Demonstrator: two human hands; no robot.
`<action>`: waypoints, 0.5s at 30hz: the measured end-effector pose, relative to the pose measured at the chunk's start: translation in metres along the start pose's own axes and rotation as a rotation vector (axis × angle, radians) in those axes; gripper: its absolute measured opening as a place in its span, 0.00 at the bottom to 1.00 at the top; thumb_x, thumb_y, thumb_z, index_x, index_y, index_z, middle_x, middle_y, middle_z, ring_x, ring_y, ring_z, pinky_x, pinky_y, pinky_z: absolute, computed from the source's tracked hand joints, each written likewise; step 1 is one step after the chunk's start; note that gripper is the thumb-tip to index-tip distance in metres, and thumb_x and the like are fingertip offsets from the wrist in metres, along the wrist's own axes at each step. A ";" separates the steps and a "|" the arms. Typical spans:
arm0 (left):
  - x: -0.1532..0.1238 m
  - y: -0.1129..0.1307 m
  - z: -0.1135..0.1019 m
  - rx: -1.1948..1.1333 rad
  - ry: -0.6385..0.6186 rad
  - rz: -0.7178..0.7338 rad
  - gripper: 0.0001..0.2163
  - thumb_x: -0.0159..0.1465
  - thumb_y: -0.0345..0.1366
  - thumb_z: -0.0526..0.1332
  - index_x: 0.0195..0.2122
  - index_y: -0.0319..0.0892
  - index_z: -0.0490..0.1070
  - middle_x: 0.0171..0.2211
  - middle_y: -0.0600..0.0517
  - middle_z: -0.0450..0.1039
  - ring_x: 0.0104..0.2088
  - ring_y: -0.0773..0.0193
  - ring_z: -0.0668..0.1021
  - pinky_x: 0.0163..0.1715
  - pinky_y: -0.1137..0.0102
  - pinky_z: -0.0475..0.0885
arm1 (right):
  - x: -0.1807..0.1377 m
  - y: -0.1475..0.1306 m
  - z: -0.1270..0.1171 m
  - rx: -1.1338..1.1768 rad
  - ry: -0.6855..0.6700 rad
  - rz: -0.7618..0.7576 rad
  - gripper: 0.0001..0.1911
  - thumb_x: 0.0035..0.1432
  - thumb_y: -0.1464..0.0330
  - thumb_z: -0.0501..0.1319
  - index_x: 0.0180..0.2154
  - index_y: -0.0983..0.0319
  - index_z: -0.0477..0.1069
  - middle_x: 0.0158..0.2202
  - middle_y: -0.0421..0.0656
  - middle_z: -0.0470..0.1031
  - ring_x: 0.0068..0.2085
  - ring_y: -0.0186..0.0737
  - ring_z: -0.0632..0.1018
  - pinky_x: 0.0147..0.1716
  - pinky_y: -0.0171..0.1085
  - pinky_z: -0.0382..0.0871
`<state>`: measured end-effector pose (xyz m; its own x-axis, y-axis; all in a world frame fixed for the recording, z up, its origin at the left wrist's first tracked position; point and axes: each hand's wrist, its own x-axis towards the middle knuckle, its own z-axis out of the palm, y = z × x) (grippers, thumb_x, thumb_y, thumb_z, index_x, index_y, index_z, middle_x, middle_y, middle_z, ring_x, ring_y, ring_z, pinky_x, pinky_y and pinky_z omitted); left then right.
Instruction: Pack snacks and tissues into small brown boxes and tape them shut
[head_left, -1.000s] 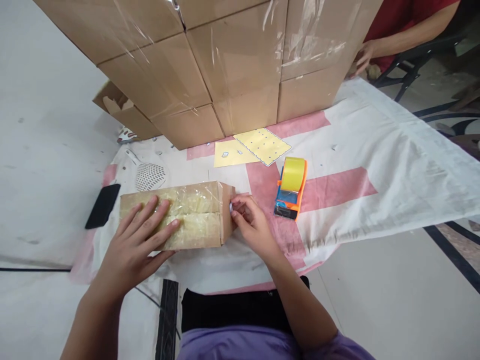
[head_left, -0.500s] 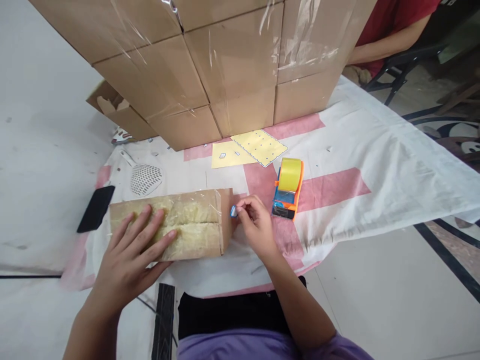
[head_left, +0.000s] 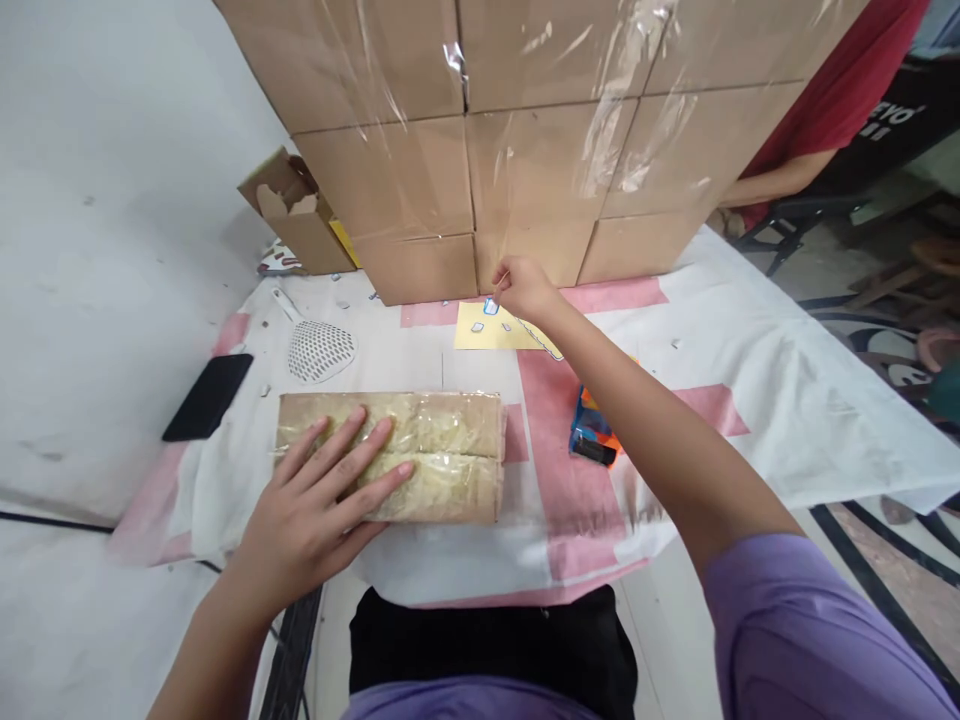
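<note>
My left hand (head_left: 322,500) lies with its fingers spread across the top of a cardboard box (head_left: 450,490), which is covered with clear, yellowish tape. Over by the stacked cartons, my right hand (head_left: 523,290) is closed in a pinch on a small blue-and-white paper piece (head_left: 491,306). That piece hangs just over a yellow sheet (head_left: 472,338) with a few small cut-outs on it. Partly hidden behind my right forearm is an orange and blue tape dispenser (head_left: 592,430).
Stacked cartons (head_left: 540,170) wrapped in clear film rise at the back. A white perforated scoop (head_left: 321,350), a black phone (head_left: 208,397) and an open small carton (head_left: 307,215) are at the left. A person in a red sleeve (head_left: 855,110) sits at the right.
My right hand has moved away from the box's right end, forward to the yellow sheet, still pinching the paper piece. My left hand stays on the box. The camera view has shifted.
</note>
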<state>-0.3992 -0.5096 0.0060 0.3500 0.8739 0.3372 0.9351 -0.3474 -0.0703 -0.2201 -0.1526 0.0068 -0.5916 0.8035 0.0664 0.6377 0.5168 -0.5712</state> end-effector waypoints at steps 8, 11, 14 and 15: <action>0.001 0.007 0.002 -0.095 0.103 -0.007 0.29 0.68 0.38 0.65 0.69 0.57 0.62 0.72 0.50 0.60 0.73 0.46 0.59 0.72 0.46 0.54 | 0.033 0.016 0.030 -0.276 -0.134 0.019 0.20 0.56 0.82 0.65 0.50 0.66 0.77 0.56 0.60 0.71 0.47 0.50 0.77 0.46 0.45 0.69; 0.002 0.008 0.002 -0.099 0.096 -0.006 0.28 0.68 0.38 0.65 0.69 0.57 0.64 0.71 0.50 0.60 0.73 0.47 0.59 0.73 0.46 0.54 | 0.031 0.012 0.034 -0.297 -0.189 -0.083 0.17 0.57 0.77 0.69 0.49 0.62 0.79 0.58 0.54 0.71 0.48 0.47 0.77 0.46 0.42 0.68; 0.004 0.006 0.002 -0.119 0.099 -0.008 0.27 0.68 0.39 0.65 0.67 0.56 0.65 0.72 0.51 0.60 0.73 0.47 0.59 0.73 0.47 0.54 | 0.029 0.007 0.042 -0.303 -0.210 -0.170 0.06 0.58 0.75 0.68 0.39 0.63 0.80 0.52 0.52 0.75 0.47 0.46 0.77 0.44 0.39 0.68; 0.005 0.006 0.002 -0.126 0.102 -0.007 0.26 0.68 0.39 0.65 0.67 0.56 0.66 0.72 0.50 0.60 0.73 0.47 0.59 0.73 0.47 0.53 | 0.028 0.006 0.044 -0.305 -0.190 -0.181 0.04 0.60 0.76 0.66 0.37 0.64 0.80 0.51 0.52 0.76 0.46 0.46 0.77 0.44 0.39 0.68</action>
<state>-0.3920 -0.5066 0.0049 0.3298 0.8396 0.4316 0.9209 -0.3867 0.0485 -0.2549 -0.1400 -0.0309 -0.7702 0.6373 -0.0254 0.6152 0.7318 -0.2934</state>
